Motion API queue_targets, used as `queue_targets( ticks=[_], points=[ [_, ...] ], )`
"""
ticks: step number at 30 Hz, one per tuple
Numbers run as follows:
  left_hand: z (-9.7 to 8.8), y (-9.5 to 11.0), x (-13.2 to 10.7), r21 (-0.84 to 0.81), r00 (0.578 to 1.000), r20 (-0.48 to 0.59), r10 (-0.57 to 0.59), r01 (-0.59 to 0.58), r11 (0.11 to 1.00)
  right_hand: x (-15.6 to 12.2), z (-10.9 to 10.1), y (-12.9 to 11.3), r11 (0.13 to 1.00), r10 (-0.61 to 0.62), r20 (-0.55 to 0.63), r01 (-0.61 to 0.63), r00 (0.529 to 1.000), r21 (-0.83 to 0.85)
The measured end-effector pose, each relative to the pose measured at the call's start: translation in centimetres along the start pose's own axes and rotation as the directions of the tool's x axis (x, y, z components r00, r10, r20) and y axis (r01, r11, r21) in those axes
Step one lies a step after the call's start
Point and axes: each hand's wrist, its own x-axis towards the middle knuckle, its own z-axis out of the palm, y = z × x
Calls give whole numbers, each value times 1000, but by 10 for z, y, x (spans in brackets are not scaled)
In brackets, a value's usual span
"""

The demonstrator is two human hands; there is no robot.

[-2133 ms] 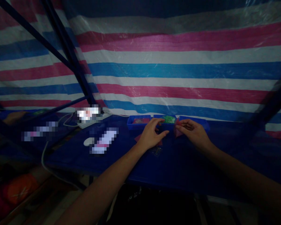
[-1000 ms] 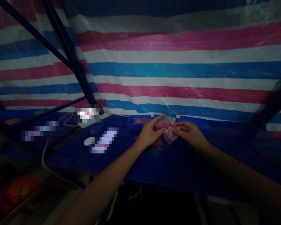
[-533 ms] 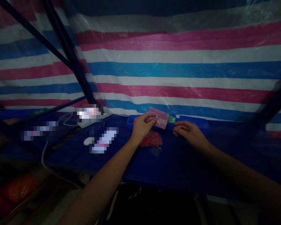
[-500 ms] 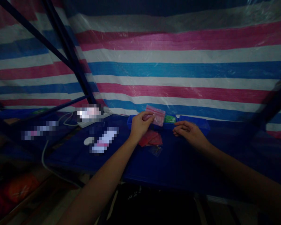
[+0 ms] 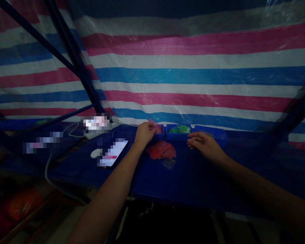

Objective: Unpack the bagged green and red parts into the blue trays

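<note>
My left hand (image 5: 144, 135) is at the left blue bin (image 5: 159, 137), its fingers pinched on a pink plastic zip bag (image 5: 151, 122) over the bin. More pink bag material shows inside that bin, partly hidden by the hand. My right hand (image 5: 203, 143) hovers at the front of the right blue bin (image 5: 220, 135), fingers bent together; whatever they may hold is too small to see. Between the hands stands the middle blue bin (image 5: 171, 136) with green packets (image 5: 180, 129). Red-pink bags (image 5: 160, 149) lie stacked on the table before the bins, and a small clear bag (image 5: 169, 163) lies just nearer.
A phone (image 5: 117, 154) and a white round object (image 5: 96, 153) lie on the blue table (image 5: 188, 183) to the left. Behind them are a white power strip (image 5: 94, 134) and cables. Blue metal poles (image 5: 86, 84) and a striped tarp (image 5: 193, 76) stand around the table. Someone sits at far left.
My left hand has moved left and slightly down with the pink zip bag, from in front of the middle bin to the left bin. My right hand has hardly moved.
</note>
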Motion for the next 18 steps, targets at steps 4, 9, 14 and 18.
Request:
queue_targets(
  ticks=[4, 9, 14, 18],
  points=[
    [2, -2, 0, 73, 999, 38, 14, -16, 997, 1, 0, 2, 1000, -11, 19, 11, 1000, -9],
    [-6, 2, -12, 230, 998, 41, 38, -47, 972, 1, -1, 5, 999, -20, 26, 21, 999, -33],
    [-6, 14, -31, 296, 993, 9, 119, -116, 948, -8, 6, -5, 904, -167, 127, 203, 978, -376],
    [-1, 21, -42, 235, 973, 160, 168, -203, 950, -19, 18, -16, 738, -327, 433, 513, 840, -438]
  ],
)
